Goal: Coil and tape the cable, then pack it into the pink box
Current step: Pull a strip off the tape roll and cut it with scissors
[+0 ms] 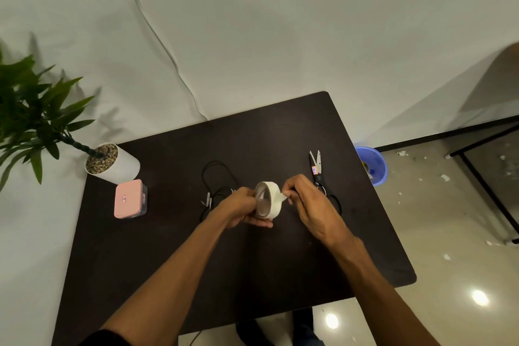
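Head view: tape roll (268,199) is cradled in the left hand (240,209); its free end is pinched by the right hand (304,205).
Thin, limp cable (217,177) lies loose on the desk (252,261), best gathered by its loops; pink box (129,199) sits closed, left.

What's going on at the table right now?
A person's left hand holds a white roll of tape above the dark table, while the right hand pinches its loose end. The thin black cable lies loose behind, not yet taped. The closed pink box and black-handled scissors lie untouched.
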